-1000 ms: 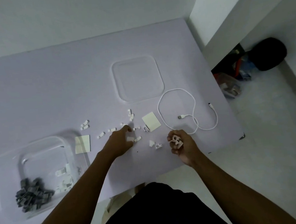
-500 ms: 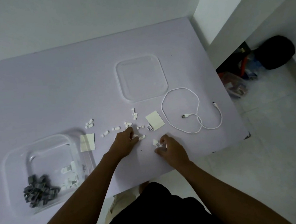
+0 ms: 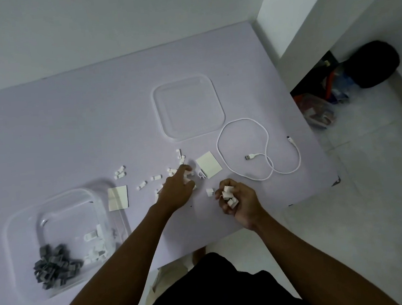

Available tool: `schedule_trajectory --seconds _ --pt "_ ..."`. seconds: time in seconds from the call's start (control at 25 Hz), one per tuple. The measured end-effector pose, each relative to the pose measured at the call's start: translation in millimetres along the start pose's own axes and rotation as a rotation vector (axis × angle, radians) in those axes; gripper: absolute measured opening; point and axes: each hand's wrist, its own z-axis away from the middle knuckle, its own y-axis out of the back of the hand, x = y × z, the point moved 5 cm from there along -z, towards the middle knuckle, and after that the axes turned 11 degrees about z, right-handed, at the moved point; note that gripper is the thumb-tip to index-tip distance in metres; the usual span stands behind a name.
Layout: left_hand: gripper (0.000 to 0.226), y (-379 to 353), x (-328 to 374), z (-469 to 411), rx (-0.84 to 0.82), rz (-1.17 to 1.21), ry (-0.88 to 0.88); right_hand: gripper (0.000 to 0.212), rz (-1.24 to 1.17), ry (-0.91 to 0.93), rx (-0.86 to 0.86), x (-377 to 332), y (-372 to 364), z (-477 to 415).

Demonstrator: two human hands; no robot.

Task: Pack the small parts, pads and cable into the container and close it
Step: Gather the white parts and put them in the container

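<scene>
- The left hand lay palm down on the worktop, its fingers stretched forward and slightly apart among the scattered white parts; several parts sat touching or just beside the fingertips, and whether any was pinched could not be told.
- The right hand was lifted just off the worktop near its front edge, fingers curled together around a clutch of white parts that showed in the cup of the palm.
- One loose white part lay on the worktop between the two hands, just left of the right hand's fingers.
- More white parts trailed leftward from the left hand, with a small pair further off.
- A pale pad lay just right of the left fingertips, a small clip at its near corner; a second pad rested beside the container's far right corner.
- The clear container stood open at the near left of the worktop, holding a heap of grey parts and some white ones.
- Its lid lay flat, well apart from it, beyond the parts.
- The white cable lay in a loose loop right of the pad, both plugs free on the worktop.
</scene>
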Motion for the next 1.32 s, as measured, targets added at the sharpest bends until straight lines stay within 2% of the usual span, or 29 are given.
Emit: schedule_trajectory --seconds 0.08,0.16,0.28,0.4,0.48,0.6,0.76,0.84,0.92,0.96,1.04,1.12,1.2,1.32 --pt "0.026 -2 8 -5 0.009 -0.100 -0.067 0.022 0.127 -0.007 0.078 -4 0 -2" --pt "0.024 -3 15 -11 0.042 -0.107 -0.096 0.037 0.387 -0.023 0.263 -7 9 -4" --pt "0.031 -10 21 -22 0.044 -0.202 -0.170 0.034 0.663 0.098 0.432 -5 22 -10" --pt "0.041 -21 23 -29 0.025 -0.347 -0.177 0.016 1.049 0.210 0.362 3 16 -14" --pt "0.045 -26 22 -32 0.010 -0.392 -0.187 0.025 1.188 0.208 0.276 9 6 -14" --pt "0.044 -26 20 -31 0.004 -0.381 -0.213 0.040 1.359 0.218 0.241 16 -3 -13" --pt "0.043 -4 24 -19 0.081 -0.224 -0.205 0.038 1.482 0.272 0.294 19 -10 -19" --pt "0.040 21 27 -6 0.158 -0.110 -0.196 0.032 1.483 0.244 0.298 18 -14 -26" --pt "0.036 55 23 11 0.280 -0.030 -0.185 0.024 1.347 0.156 0.320 18 -17 -33" --pt "0.032 75 16 22 0.352 0.010 -0.178 0.018 1.170 0.087 0.314 18 -21 -35" --pt "0.024 119 -3 47 0.490 0.079 -0.158 0.015 0.658 -0.115 0.251 22 -36 -34" --pt "0.022 157 -28 73 0.569 0.114 -0.105 0.015 0.297 -0.243 0.118 21 -63 -27" --pt "0.023 183 -56 95 0.575 0.114 -0.044 0.008 0.160 -0.230 -0.058 13 -95 -22" --pt "0.023 199 -91 119 0.520 0.064 -0.003 0.013 0.203 -0.142 -0.228 3 -143 -17"
